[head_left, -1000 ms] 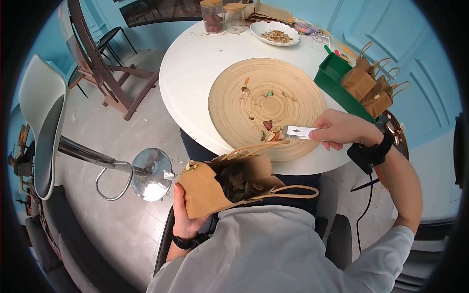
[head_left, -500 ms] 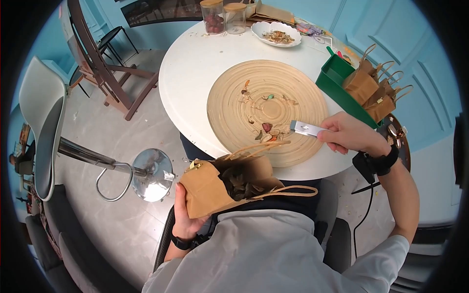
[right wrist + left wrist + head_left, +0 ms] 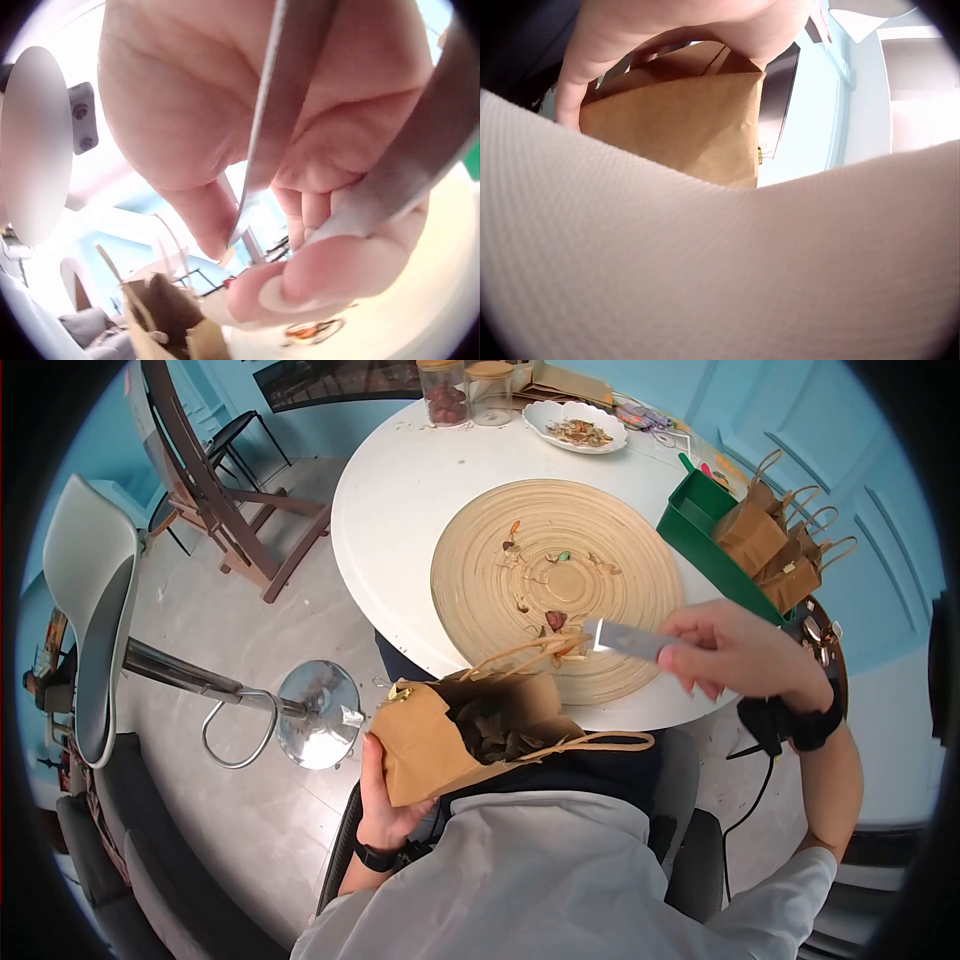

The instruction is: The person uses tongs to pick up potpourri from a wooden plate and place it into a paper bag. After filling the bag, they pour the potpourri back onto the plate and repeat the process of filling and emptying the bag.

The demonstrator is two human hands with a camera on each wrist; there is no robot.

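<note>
The left hand [image 3: 390, 805] grips a brown paper bag [image 3: 420, 755] from beneath and its left side; it lies tilted, mouth open, with dark crumpled material inside. In the left wrist view, fingers of the left hand [image 3: 667, 26] curve over the bag [image 3: 675, 127]. Metal tongs [image 3: 632, 643] are pinched in the right hand [image 3: 735, 650], their tip over the round woven board [image 3: 480, 580], beside dried plant pieces [image 3: 556, 621]. The right wrist view has both metal arms of the tongs [image 3: 289, 82] within the right hand [image 3: 180, 97]; whether they hold anything is unclear.
A green tray [image 3: 692, 510] with several small paper bags [image 3: 750, 535] stands at the table's right. A white scalloped dish [image 3: 540, 422] of dried bits and two lidded jars [image 3: 490, 400] are at the back. A white stool [image 3: 90, 540] stands left.
The right hand has moved right and slightly toward the body, and the tongs have turned in view. The left hand and the bag have stayed nearly still.
</note>
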